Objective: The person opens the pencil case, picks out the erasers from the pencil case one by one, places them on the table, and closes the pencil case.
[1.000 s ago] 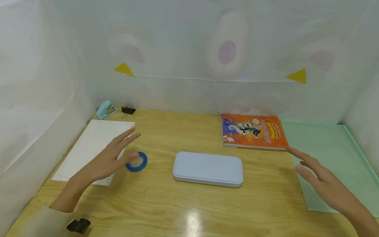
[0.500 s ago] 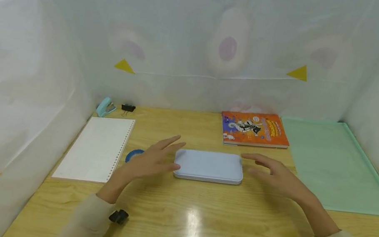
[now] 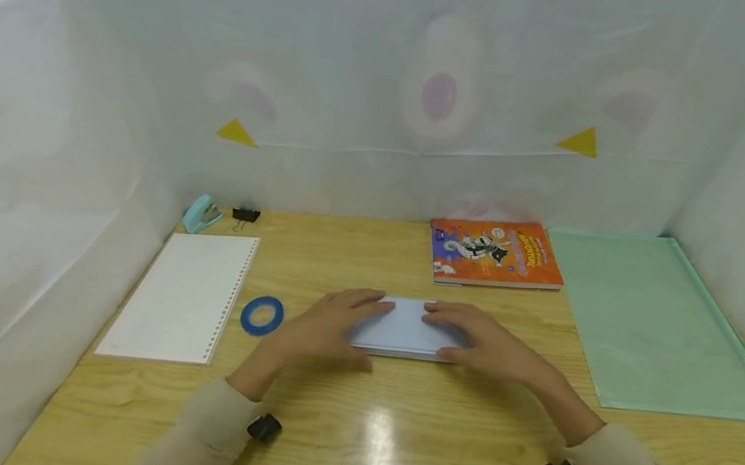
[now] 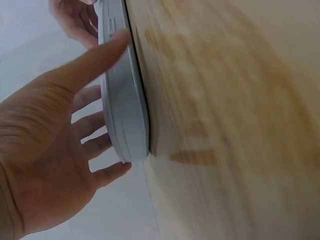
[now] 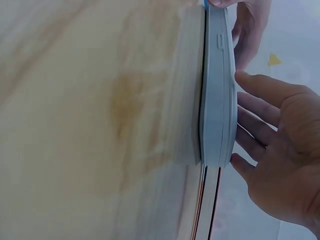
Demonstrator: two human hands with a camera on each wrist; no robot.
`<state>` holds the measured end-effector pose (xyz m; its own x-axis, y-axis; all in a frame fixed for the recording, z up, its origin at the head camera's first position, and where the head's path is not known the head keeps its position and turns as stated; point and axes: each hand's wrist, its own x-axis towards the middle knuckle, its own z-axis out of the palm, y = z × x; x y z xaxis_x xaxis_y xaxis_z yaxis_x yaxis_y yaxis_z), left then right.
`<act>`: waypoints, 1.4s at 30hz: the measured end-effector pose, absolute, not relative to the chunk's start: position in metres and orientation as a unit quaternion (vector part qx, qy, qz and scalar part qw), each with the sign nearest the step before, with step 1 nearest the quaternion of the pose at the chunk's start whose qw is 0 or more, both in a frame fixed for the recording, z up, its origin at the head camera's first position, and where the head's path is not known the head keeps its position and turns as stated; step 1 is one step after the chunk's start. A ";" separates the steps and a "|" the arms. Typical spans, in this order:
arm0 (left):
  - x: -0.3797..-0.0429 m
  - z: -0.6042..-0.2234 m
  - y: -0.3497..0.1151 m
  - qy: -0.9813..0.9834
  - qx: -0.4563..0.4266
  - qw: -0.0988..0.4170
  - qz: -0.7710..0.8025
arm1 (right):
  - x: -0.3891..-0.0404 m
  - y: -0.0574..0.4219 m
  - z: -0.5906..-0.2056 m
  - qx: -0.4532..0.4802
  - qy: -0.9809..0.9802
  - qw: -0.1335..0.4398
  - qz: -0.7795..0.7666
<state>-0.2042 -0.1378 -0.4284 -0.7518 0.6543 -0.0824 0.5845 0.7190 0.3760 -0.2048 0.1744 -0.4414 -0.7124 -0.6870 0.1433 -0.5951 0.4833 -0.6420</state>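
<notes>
A pale blue, hard-shelled pencil case (image 3: pixel 407 326) lies on the wooden table between both hands. Its front side, with a small latch, faces the camera in the left wrist view. My left hand (image 3: pixel 326 324) lies over the case's left end, fingers spread across the lid and thumb by the front side. At the opposite end, my right hand (image 3: pixel 487 344) has its fingers over the lid and its thumb at the front edge. In the right wrist view, the right fingertips (image 5: pixel 242 107) meet the lid. Both ends of the case are partly hidden under the hands.
Left of the hands are a blue tape roll (image 3: pixel 262 316) and a white spiral-hole notepad (image 3: pixel 182 294). Behind the pad sit a light blue stapler (image 3: pixel 201 214) and a black binder clip (image 3: pixel 245 215). An orange book (image 3: pixel 496 254) and a greenish clear sheet (image 3: pixel 663 325) occupy the back right.
Both hands have come inward from the two sides onto the pencil case. The tape roll and notepad, earlier partly covered by the left hand, now show fully. The case stays in place.
</notes>
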 end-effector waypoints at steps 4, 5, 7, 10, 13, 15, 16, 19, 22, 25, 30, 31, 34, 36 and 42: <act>-0.203 -0.429 -0.133 0.927 0.328 0.103 0.148 | -0.205 0.165 -0.442 -0.384 0.861 0.056 -0.328; -0.203 -0.430 -0.133 0.928 0.326 0.103 0.148 | -0.205 0.163 -0.443 -0.387 0.862 0.051 -0.323; -0.204 -0.431 -0.132 0.928 0.324 0.105 0.152 | -0.205 0.160 -0.443 -0.389 0.865 0.041 -0.314; -0.205 -0.431 -0.132 0.926 0.325 0.100 0.162 | -0.205 0.156 -0.444 -0.387 0.871 0.031 -0.302; -0.205 -0.428 -0.132 0.926 0.328 0.093 0.162 | -0.204 0.153 -0.444 -0.382 0.875 0.025 -0.296; -0.205 -0.425 -0.131 0.927 0.330 0.089 0.154 | -0.203 0.152 -0.443 -0.382 0.875 0.019 -0.297; -0.205 -0.424 -0.131 0.927 0.331 0.091 0.151 | -0.203 0.152 -0.442 -0.382 0.875 0.016 -0.296; -0.208 -0.421 -0.130 0.925 0.336 0.104 0.144 | -0.202 0.152 -0.440 -0.387 0.876 0.004 -0.288; -0.212 -0.416 -0.131 0.920 0.336 0.131 0.151 | -0.202 0.153 -0.437 -0.393 0.878 0.002 -0.274; -0.219 -0.414 -0.132 0.914 0.337 0.154 0.166 | -0.206 0.152 -0.430 -0.401 0.879 0.011 -0.257; -0.229 -0.415 -0.133 0.904 0.325 0.183 0.210 | -0.216 0.150 -0.416 -0.406 0.878 0.046 -0.251; -0.231 -0.416 -0.133 0.902 0.322 0.187 0.218 | -0.218 0.150 -0.414 -0.405 0.878 0.055 -0.251; -0.236 -0.419 -0.134 0.897 0.319 0.190 0.241 | -0.223 0.150 -0.411 -0.400 0.877 0.073 -0.254; -0.239 -0.421 -0.137 0.894 0.320 0.187 0.253 | -0.227 0.149 -0.412 -0.400 0.878 0.069 -0.253; -0.248 -0.423 -0.143 0.875 0.344 0.183 0.287 | -0.233 0.143 -0.420 -0.412 0.878 0.023 -0.244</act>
